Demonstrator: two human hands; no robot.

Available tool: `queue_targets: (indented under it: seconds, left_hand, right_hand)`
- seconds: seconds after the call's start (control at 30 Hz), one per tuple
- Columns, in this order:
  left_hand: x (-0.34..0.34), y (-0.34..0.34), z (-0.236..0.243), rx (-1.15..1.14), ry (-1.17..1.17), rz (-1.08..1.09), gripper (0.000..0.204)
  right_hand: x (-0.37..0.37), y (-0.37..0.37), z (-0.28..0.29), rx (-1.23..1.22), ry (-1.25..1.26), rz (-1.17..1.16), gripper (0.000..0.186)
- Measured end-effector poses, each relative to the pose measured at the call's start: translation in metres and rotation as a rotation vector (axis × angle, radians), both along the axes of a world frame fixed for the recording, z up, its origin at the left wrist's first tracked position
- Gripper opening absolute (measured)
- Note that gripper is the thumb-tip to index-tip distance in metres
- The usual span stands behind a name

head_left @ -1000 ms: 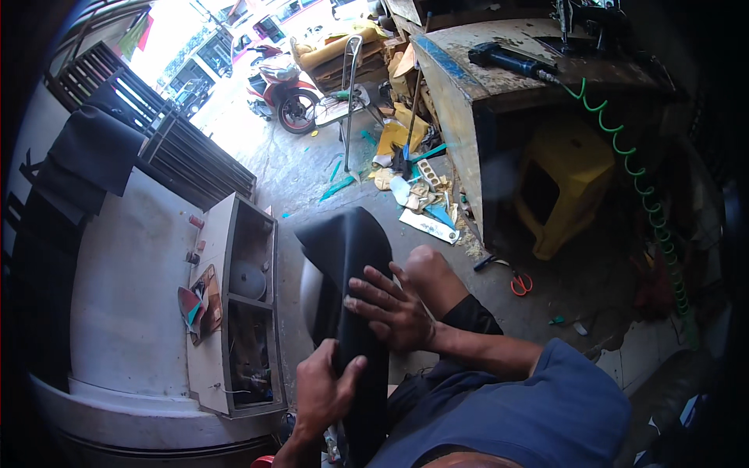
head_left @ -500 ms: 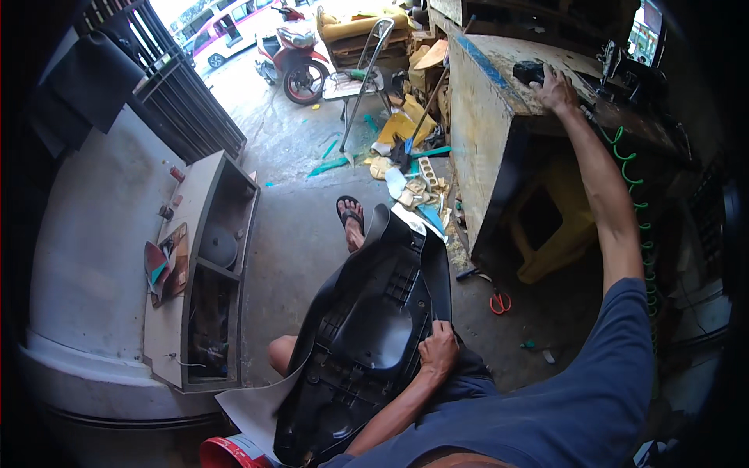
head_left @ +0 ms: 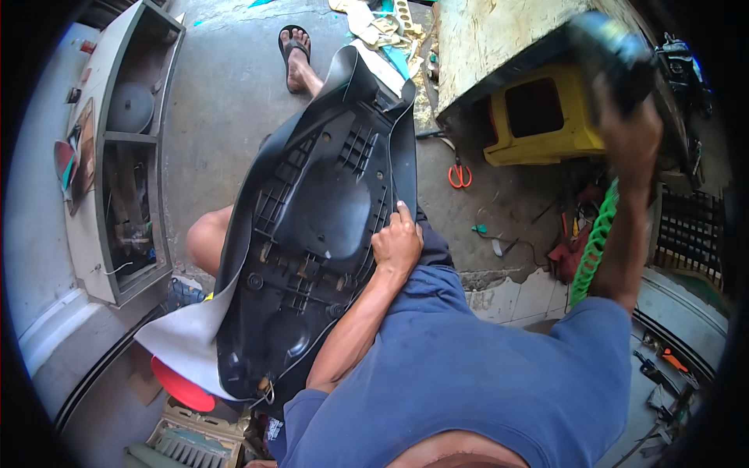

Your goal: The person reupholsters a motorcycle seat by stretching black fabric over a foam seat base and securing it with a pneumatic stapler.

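Observation:
An upside-down motorcycle seat base (head_left: 331, 214) of black plastic lies lengthwise across my lap. Its black seat cover (head_left: 404, 148) stands up loose around the rim, and a pale underside shows at the near left corner. My left hand (head_left: 396, 248) is closed over the right rim, pinching the cover's edge there with the index finger pointing forward. At the upper right, my right hand (head_left: 630, 144) grips a black air staple gun (head_left: 620, 66), both smeared by motion. A green coiled hose (head_left: 594, 246) hangs beside my right forearm.
A worn wooden workbench (head_left: 491, 47) stands ahead right with a yellow plastic stool (head_left: 538, 113) beneath. Orange-handled scissors (head_left: 459, 173) lie on the floor. An open cabinet (head_left: 109, 195) stands left, a red bucket (head_left: 183, 384) near left. Scraps (head_left: 382, 27) litter the floor ahead.
My right hand has lifted the staple gun off the workbench and is bringing it nearer. The view has tilted down toward my lap. My left hand stays at the seat's right rim.

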State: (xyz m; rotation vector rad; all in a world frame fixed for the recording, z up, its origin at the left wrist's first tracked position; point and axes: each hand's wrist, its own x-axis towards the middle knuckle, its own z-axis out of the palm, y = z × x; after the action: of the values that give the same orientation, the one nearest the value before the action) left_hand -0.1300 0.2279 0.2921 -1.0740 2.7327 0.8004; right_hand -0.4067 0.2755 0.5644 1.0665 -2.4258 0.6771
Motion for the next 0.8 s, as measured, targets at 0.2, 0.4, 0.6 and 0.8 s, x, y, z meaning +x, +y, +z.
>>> queue_targets:
  seconds: [0.2, 0.4, 0.6, 0.8]
  left_hand:
    - [0.005, -0.001, -0.006, 0.022, -0.013, 0.013, 0.065]
    - [-0.001, 0.000, -0.017, 0.091, 0.018, 0.061, 0.063]
    - [-0.002, -0.002, -0.022, 0.152, 0.045, 0.100, 0.055]
    - [0.001, 0.004, -0.033, -0.023, 0.140, 0.028, 0.045]
  right_hand:
    - [0.073, -0.025, -0.113, 0.673, -1.031, 0.234, 0.028]
    - [0.103, -0.053, -0.152, 1.019, -0.827, 0.284, 0.035]
    - [0.111, -0.067, -0.159, 1.109, -0.688, 0.333, 0.037]
    - [0.115, -0.064, -0.163, 1.198, -0.667, 0.342, 0.032]
